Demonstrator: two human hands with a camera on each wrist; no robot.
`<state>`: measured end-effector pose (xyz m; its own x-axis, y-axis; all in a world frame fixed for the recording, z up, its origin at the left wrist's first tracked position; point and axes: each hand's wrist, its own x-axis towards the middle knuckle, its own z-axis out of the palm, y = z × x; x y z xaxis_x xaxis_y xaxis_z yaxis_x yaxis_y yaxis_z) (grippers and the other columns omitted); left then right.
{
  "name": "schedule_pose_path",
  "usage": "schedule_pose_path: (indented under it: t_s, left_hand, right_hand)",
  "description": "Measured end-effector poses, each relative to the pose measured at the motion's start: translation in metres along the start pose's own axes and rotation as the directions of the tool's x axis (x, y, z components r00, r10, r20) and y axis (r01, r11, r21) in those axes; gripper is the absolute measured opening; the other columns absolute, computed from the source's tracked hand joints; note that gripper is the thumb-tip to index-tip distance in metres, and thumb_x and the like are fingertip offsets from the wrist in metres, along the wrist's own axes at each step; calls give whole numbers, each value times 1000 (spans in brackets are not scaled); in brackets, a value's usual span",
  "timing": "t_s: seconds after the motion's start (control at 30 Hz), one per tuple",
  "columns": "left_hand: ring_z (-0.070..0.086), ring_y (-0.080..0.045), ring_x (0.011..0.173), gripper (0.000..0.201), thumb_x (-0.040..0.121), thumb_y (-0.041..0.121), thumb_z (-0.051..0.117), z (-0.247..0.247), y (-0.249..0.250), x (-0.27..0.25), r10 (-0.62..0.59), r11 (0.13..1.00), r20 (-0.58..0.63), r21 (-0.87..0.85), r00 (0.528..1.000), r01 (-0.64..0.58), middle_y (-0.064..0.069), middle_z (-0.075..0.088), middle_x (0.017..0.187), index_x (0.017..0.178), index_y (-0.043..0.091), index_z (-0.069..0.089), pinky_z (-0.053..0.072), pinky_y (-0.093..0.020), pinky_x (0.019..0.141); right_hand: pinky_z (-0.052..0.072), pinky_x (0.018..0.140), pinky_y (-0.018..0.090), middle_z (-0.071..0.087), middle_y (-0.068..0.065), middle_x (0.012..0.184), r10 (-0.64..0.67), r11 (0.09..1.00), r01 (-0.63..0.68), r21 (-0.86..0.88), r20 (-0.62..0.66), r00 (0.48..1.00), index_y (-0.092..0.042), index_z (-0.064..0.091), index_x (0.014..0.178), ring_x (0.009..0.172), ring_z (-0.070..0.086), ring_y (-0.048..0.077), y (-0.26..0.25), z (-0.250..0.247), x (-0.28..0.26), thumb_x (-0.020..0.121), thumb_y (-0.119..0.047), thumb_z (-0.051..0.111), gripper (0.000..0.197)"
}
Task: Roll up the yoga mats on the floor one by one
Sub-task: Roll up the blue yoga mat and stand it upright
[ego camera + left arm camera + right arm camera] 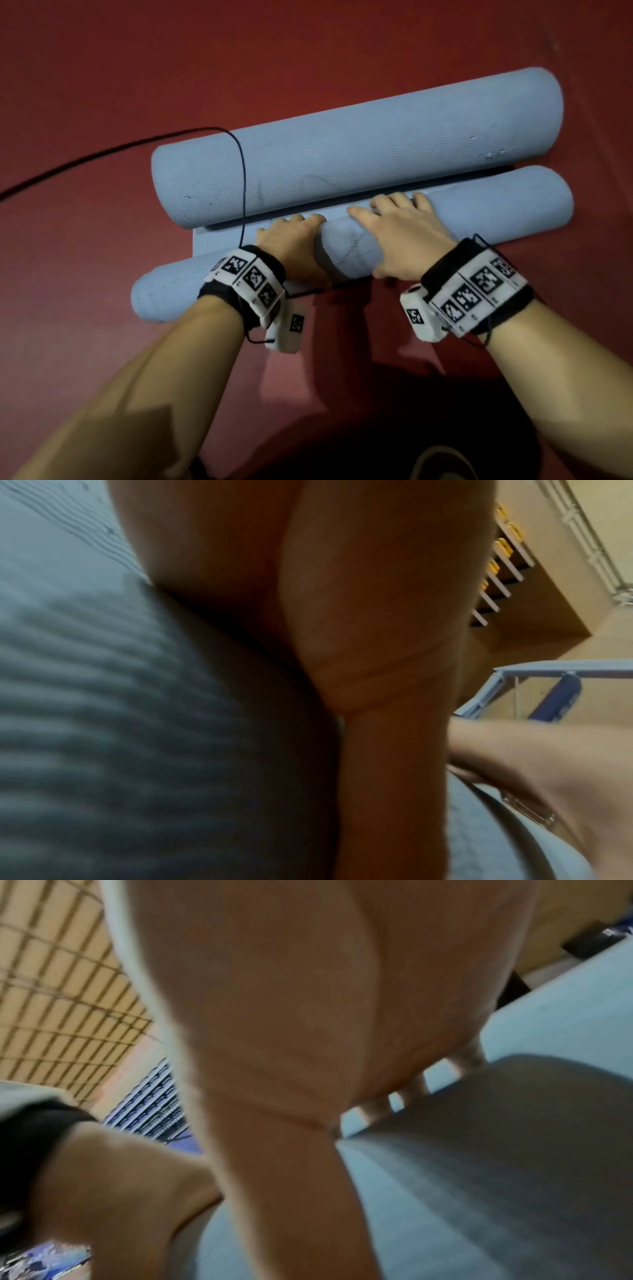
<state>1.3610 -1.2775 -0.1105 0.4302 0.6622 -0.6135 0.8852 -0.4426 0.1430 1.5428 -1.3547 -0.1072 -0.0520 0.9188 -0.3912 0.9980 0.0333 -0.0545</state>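
Two light-blue yoga mat rolls lie side by side on the red floor [308,41]. The far roll [359,147] is the thicker one. A narrow flat strip of mat [219,240] shows between it and the near roll [479,212]. My left hand [294,240] and right hand [394,226] both lie over the near roll's middle, fingers curved over its far side and thumbs on the near side. In the left wrist view the left palm [342,615] presses the ribbed roll [120,723]. In the right wrist view the right hand's fingertips [414,1083] touch the roll [479,1150].
A thin black cable [239,171] runs from the left wrist over the far roll and off to the left across the floor. A dark shape [442,462] sits at the bottom edge near my body. Red floor surrounds the mats on all sides.
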Motion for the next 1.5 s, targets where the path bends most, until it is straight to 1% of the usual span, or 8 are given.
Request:
schedule_pose_path:
  t_s: [0.1, 0.27, 0.47, 0.7, 0.97, 1.07, 1.2, 1.5]
  left_hand:
    - [57, -23, 115, 107, 29, 73, 77, -10, -4, 5, 13, 999, 47, -32, 999, -12, 7, 58, 121, 127, 41, 47, 51, -45, 94]
    - [44, -26, 131, 116, 52, 57, 90, -6, -3, 1, 22, 998, -50, -58, 998, -25, 2, 46, 140, 149, 40, 29, 39, -55, 102]
    - [43, -31, 127, 117, 54, 64, 84, 10, 3, -4, 35, 998, -193, 49, 981, -26, 1, 46, 138, 150, 37, 23, 36, -63, 102]
    - [43, -28, 129, 118, 51, 60, 88, -5, 0, 8, 35, 998, -119, 62, 992, -28, 4, 47, 139, 149, 37, 26, 40, -57, 101]
    - [40, -30, 132, 122, 50, 60, 90, -5, 1, 10, 5, 996, -114, 88, 994, 5, 1, 42, 143, 151, 38, 24, 36, -61, 105]
    - [40, -31, 130, 120, 50, 58, 91, -2, 0, 9, 20, 997, -129, 75, 991, -10, 0, 41, 143, 150, 37, 26, 37, -58, 104]
    - [37, -28, 131, 118, 51, 58, 90, -5, -1, 10, 19, 999, -136, 52, 990, -12, 2, 38, 145, 149, 38, 27, 36, -56, 104]
    - [44, -31, 125, 115, 50, 65, 85, 0, 5, 15, -7, 997, -218, 69, 976, 22, 1, 47, 135, 145, 37, 26, 37, -61, 101]
  right_hand:
    - [15, 117, 57, 39, 3, 144, 9, 998, -11, -63, -39, 999, -32, 18, 154, 135, 34, 26, -3, 7, -1, 56, -49, 88, 121]
    - [26, 108, 53, 47, 2, 134, 2, 998, -6, -64, -54, 999, -35, 28, 148, 124, 43, 26, 1, 4, 13, 50, -51, 88, 116]
    - [30, 104, 49, 47, 1, 135, -8, 1000, 9, -17, 65, 998, -38, 28, 147, 125, 42, 26, 7, -11, 33, 48, -55, 88, 117]
    - [25, 111, 47, 47, 1, 136, -16, 995, 8, -95, -82, 997, -32, 26, 149, 126, 43, 25, 8, 2, 21, 49, -57, 87, 120]
    - [32, 100, 45, 48, -2, 130, -15, 998, 14, -60, -8, 1000, -38, 31, 145, 121, 45, 23, 11, -12, 34, 39, -62, 87, 122]
    - [30, 105, 46, 34, 6, 150, -16, 999, 15, -51, -29, 999, -37, 29, 148, 137, 35, 27, 11, -8, 30, 39, -62, 88, 126]
    - [22, 117, 53, -11, 11, 165, -26, 1000, 27, -6, 21, 999, -38, 21, 152, 152, 6, 34, 13, -14, 33, 43, -59, 90, 130]
    - [16, 121, 51, -16, 12, 165, -63, 996, 58, 75, 69, 996, -40, 26, 153, 153, -4, 29, 21, -28, 53, 42, -57, 91, 129]
